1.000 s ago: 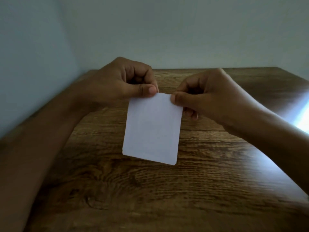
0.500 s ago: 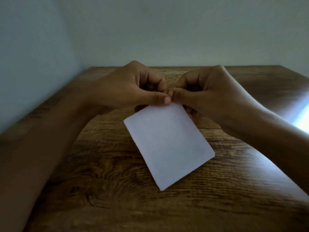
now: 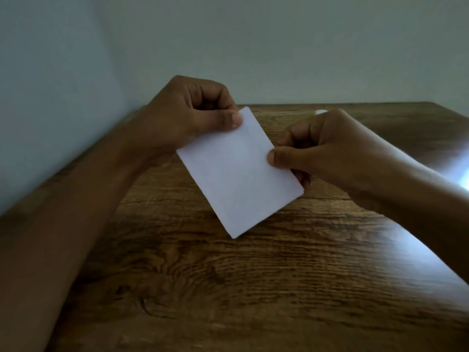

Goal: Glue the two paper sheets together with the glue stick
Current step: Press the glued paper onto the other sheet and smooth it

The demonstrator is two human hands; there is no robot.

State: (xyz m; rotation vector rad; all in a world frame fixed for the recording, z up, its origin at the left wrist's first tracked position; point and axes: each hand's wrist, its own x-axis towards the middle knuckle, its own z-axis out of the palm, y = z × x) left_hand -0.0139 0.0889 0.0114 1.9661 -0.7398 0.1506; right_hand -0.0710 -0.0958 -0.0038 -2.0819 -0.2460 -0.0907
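Note:
A small white paper rectangle (image 3: pixel 238 171) is held in the air above the wooden table (image 3: pixel 228 288), tilted so one corner points down. I cannot tell whether it is one sheet or two lying together. My left hand (image 3: pixel 187 118) pinches its top corner between thumb and fingers. My right hand (image 3: pixel 319 151) pinches the middle of its right edge, thumb on the front face. No glue stick is in view.
A pale wall runs along the left side and the back of the table. A small pale spot (image 3: pixel 321 112) shows on the table behind my right hand. Bright light reflects off the table's right side (image 3: pixel 451 171).
My hands have moved apart: the left rose to the paper's top corner, the right slid down its right edge. The paper has been lifted and turned.

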